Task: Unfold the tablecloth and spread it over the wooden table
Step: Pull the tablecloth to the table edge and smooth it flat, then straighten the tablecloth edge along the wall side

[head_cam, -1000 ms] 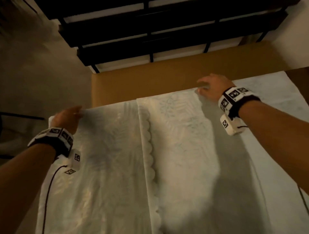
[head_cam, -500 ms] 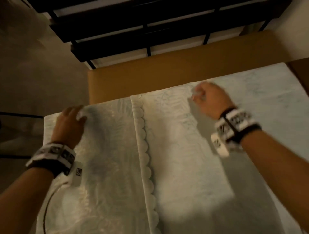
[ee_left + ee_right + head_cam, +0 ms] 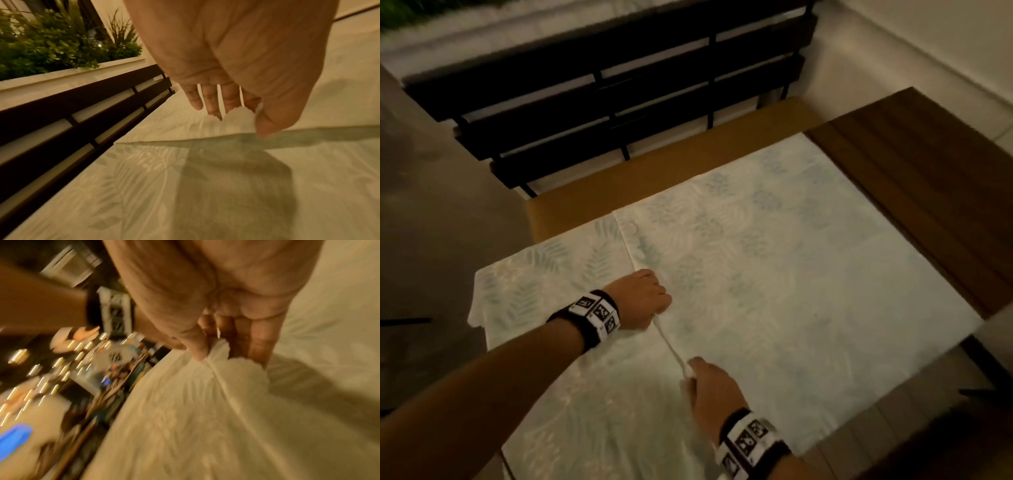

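A white tablecloth [image 3: 774, 274] with a pale leaf print lies partly folded on the wooden table [image 3: 928, 192]. The folded layer's scalloped edge [image 3: 637, 250] runs down the middle towards me. My left hand [image 3: 659, 305] pinches this edge between thumb and fingers and lifts it slightly. The left wrist view shows the same left hand [image 3: 240, 120] on the edge. Closer to me, my right hand [image 3: 693, 368] pinches the same edge. In the blurred right wrist view, cloth is bunched between the right hand's [image 3: 228, 358] thumb and fingers.
A black slatted bench [image 3: 602, 102] stands beyond the table's far side, with a tan strip [image 3: 671, 171] between it and the cloth. Behind it is a white planter with green plants [image 3: 51, 48]. Bare dark boards lie right of the cloth. Floor is at the left.
Both hands left the cloth's far edge and came back towards me. They now pinch the scalloped edge in the middle. The view has swung to the right.
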Available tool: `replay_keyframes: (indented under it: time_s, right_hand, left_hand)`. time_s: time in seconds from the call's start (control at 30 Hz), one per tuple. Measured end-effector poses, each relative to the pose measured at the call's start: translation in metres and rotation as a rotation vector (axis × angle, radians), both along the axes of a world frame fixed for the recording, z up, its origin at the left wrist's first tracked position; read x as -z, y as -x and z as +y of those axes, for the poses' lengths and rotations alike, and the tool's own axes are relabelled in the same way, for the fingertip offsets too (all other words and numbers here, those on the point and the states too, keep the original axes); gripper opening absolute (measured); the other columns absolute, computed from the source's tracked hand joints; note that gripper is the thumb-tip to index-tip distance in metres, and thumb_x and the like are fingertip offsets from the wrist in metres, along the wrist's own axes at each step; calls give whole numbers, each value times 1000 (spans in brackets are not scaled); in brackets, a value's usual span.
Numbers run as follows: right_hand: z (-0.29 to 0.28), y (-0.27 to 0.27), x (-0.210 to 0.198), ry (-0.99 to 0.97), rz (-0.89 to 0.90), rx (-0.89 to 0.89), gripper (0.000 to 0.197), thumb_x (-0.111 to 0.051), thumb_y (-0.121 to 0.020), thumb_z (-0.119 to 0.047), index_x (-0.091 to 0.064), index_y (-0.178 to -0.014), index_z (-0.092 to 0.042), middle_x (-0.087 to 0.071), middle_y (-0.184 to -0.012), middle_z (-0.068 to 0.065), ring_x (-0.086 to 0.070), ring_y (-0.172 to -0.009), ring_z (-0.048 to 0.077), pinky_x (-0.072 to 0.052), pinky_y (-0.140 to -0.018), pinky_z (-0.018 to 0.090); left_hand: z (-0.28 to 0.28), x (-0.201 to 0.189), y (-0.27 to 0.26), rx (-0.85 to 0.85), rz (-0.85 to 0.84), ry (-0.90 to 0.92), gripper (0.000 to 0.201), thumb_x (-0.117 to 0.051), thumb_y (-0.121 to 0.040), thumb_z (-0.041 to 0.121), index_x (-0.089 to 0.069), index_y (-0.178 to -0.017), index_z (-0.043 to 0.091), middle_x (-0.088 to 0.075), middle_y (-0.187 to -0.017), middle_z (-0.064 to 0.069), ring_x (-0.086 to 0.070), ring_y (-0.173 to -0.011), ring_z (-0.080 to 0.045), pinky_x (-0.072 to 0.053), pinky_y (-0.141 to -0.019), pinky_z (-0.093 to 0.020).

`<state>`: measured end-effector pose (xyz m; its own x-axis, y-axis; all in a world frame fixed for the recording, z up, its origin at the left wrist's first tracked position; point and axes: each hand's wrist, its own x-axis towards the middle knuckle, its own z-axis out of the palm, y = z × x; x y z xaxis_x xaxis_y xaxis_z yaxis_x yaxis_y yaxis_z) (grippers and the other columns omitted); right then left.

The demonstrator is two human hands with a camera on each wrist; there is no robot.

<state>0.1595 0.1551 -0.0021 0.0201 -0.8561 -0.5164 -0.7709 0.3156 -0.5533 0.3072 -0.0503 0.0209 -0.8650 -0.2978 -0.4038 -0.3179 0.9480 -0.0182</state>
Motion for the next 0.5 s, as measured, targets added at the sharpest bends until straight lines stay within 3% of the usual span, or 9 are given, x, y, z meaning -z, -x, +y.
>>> replay_keyframes:
  time_s: [0.1,0.17,0.23,0.3,0.37,0.43,0.5]
  right_hand:
    - [7,30,-21,67,-246,381,14,-42,-99,-32,-52,-104,-23,-66,-86,3,-63,-78,19,-53,-75,35]
    - [7,54,-37,177,-332,520,11,-44,-101,-30,-51,-95,-23,-59,-77,-5,-56,-69,10,-46,-67,28]
    - [3,78,-58,294,-400,581,17,-43,-102,-31,-51,-91,-21,-54,-73,-9,-50,-66,7,-41,-68,28]
    - [0,103,-79,341,-472,590,25,-51,-97,-43,-52,-87,-20,-53,-71,-9,-47,-62,4,-41,-66,28]
    - [2,131,-98,281,-498,548,45,-66,-76,-67,-52,-89,-27,-61,-79,-9,-54,-68,6,-45,-66,27]
    - [3,163,-109,199,-383,427,66,-72,-53,-80,-50,-94,-33,-64,-93,-10,-61,-81,10,-50,-68,27]
    - [5,197,-115,150,-203,286,63,-74,-54,-75,-49,-93,-33,-64,-90,-9,-64,-76,12,-51,-62,29]
  left_hand:
    - [-6,-8,6,-38,-108,74,42,-61,-76,38,-58,-115,24,-62,-108,1,-58,-97,-26,-38,-100,-40]
    - [-16,-12,19,-118,-48,124,37,-61,-80,35,-59,-115,24,-63,-110,-1,-60,-99,-26,-40,-97,-40]
    - [-31,-17,35,-278,27,168,31,-59,-84,30,-60,-115,23,-64,-112,-3,-59,-105,-27,-38,-97,-39]
    - [-46,-23,53,-451,14,204,32,-57,-86,30,-58,-117,24,-63,-117,-2,-57,-110,-27,-37,-98,-39]
    - [-57,-28,69,-554,9,207,25,-55,-86,29,-58,-111,25,-64,-113,-1,-58,-106,-25,-40,-94,-39]
    - [-70,-30,84,-638,46,183,16,-52,-87,25,-57,-102,28,-65,-108,1,-60,-99,-24,-44,-87,-40]
    - [-84,-33,105,-727,101,127,16,-48,-89,18,-56,-100,26,-65,-109,-3,-59,-96,-26,-46,-83,-39]
